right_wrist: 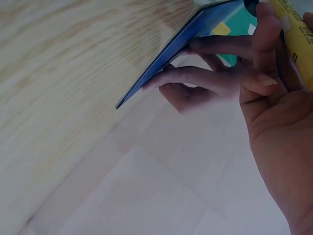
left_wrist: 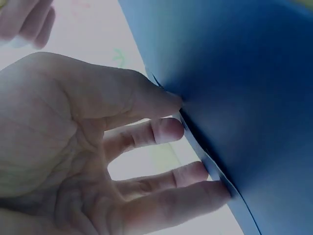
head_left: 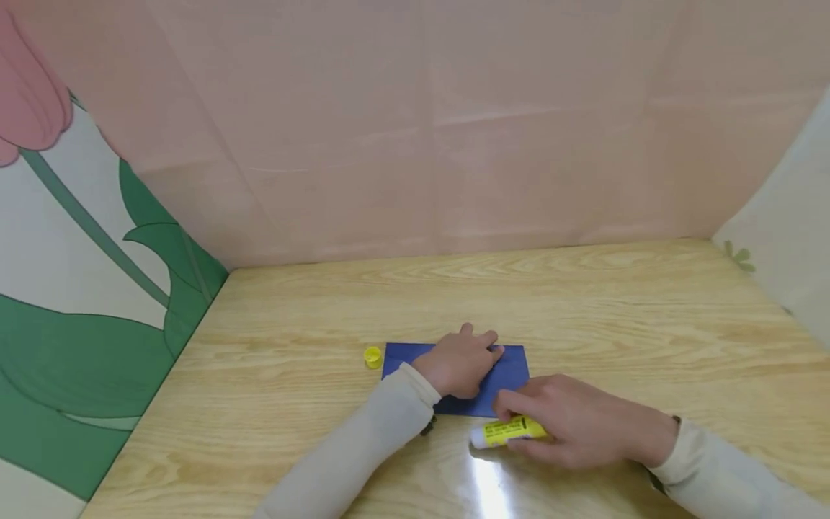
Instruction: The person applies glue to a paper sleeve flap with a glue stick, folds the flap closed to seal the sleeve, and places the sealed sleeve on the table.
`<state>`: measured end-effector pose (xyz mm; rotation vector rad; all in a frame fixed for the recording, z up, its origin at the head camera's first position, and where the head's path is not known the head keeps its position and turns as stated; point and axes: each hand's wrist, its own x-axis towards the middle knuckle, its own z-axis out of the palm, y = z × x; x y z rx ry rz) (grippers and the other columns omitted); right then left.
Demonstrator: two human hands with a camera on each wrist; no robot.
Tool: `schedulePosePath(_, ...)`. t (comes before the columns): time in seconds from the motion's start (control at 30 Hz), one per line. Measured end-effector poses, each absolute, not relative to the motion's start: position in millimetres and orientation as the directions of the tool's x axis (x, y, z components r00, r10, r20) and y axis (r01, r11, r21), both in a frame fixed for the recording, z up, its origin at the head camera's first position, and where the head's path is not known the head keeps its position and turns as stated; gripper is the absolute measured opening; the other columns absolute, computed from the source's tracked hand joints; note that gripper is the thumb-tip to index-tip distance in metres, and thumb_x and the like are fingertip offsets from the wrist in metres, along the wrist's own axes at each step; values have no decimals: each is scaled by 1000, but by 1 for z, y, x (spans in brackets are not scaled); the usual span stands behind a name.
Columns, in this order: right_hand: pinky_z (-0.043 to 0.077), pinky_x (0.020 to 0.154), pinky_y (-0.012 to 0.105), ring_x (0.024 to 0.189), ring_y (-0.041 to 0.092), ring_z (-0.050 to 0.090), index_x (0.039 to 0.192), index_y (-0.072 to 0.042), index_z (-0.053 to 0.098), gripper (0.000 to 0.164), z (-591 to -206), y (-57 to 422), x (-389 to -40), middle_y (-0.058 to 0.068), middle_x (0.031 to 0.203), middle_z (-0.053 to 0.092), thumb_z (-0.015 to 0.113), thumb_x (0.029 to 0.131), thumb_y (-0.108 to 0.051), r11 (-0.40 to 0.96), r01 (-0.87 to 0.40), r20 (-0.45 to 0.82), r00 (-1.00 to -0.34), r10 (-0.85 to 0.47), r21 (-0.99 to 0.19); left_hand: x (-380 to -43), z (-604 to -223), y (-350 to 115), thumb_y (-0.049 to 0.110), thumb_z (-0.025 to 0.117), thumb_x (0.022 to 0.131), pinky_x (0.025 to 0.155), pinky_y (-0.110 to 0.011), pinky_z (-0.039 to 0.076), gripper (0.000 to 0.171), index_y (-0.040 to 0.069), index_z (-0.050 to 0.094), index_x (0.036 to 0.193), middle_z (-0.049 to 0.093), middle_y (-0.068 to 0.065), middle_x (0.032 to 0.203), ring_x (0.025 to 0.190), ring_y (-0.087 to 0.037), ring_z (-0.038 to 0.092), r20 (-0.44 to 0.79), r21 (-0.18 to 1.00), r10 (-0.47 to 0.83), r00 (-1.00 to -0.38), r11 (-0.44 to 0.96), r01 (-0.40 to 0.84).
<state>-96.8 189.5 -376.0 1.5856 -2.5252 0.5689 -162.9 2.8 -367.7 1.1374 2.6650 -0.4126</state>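
Note:
A blue folded piece of paper [head_left: 509, 375] lies on the wooden table, its edge running along the fingertips in the left wrist view. My left hand [head_left: 459, 364] rests on it with spread fingers, the thumb [left_wrist: 142, 93] touching the paper near its edge. My right hand [head_left: 570, 425] grips a yellow glue stick [head_left: 512, 431] just in front of the paper's near right corner. The stick's white end points left, and its yellow label also shows in the right wrist view, where the glue stick [right_wrist: 296, 39] is partly cut off.
A small yellow cap [head_left: 372, 357] stands just left of the paper. The wood-grain table [head_left: 292, 310] meets a pinkish backdrop [head_left: 389, 180] behind, with a flower-patterned panel [head_left: 84, 360] at the left and a pale panel [head_left: 791, 238] at the right.

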Motion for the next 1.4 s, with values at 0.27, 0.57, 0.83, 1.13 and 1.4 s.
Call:
schedulePosePath(0.27,38,63,13,74,-8,45,107,-30,53,19,-376,189,-99,-21,83,48,67,95,-36,383,-881,262,-453,-852,-278,-166,-366,-36,8,57,94,98,-22,43,59,20,44,150,35,5,161,139,-21,40,-323,143,724,-609,674,725)
schedulePosePath(0.57,38,64,12,75,-8,46,107,-30,53,20,-377,189,-98,-21,84,49,67,94,-36,377,-878,269,-455,-849,-295,-160,-367,-35,9,57,96,93,-22,47,56,26,48,149,40,5,158,125,-21,49,-271,18,743,-611,639,769)
schedulePosePath(0.83,39,64,13,76,-8,47,107,-30,53,20,-377,189,-98,-22,85,49,67,95,-37,378,-882,270,-451,-851,-282,-158,-375,-24,18,61,98,72,-19,49,55,35,46,148,47,7,148,103,-16,47,-224,-143,748,-625,610,780)
schedulePosePath(1.13,40,64,14,76,-8,47,108,-31,53,19,-377,187,-98,-22,86,50,66,95,-38,388,-872,246,-463,-851,-299,-159,-374,-22,20,61,98,75,-21,51,56,34,44,149,45,4,150,110,-17,48,-243,-123,745,-622,612,781)
schedulePosePath(1.4,38,64,12,74,-8,45,106,-30,53,20,-376,188,-98,-22,83,47,67,94,-36,373,-880,264,-450,-853,-293,-157,-368,-32,8,57,96,109,-28,43,58,24,45,150,35,2,161,138,-21,42,-301,36,723,-621,660,751)
